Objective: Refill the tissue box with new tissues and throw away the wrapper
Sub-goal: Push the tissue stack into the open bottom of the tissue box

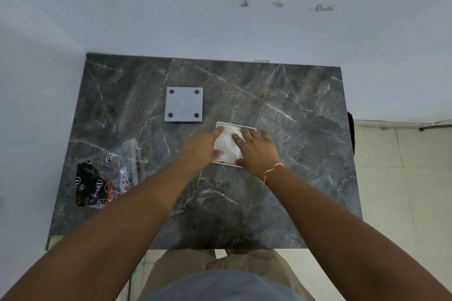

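A white square tissue box [235,126] lies open on the dark marble table [293,154], with white tissues [227,146] filling it. My left hand [203,145] presses on the tissues from the left, fingers spread. My right hand [256,149] presses on them from the right, a red and white thread at its wrist. The box's grey bottom panel [184,104], with four dark round feet, lies apart at the back left. The emptied plastic wrapper [105,173], clear with a black and red print, lies at the table's left edge.
A white wall runs behind and to the left of the table. Pale floor tiles [403,178] show to the right. A dark object [351,129] sits at the table's right edge. My legs are below the near edge.
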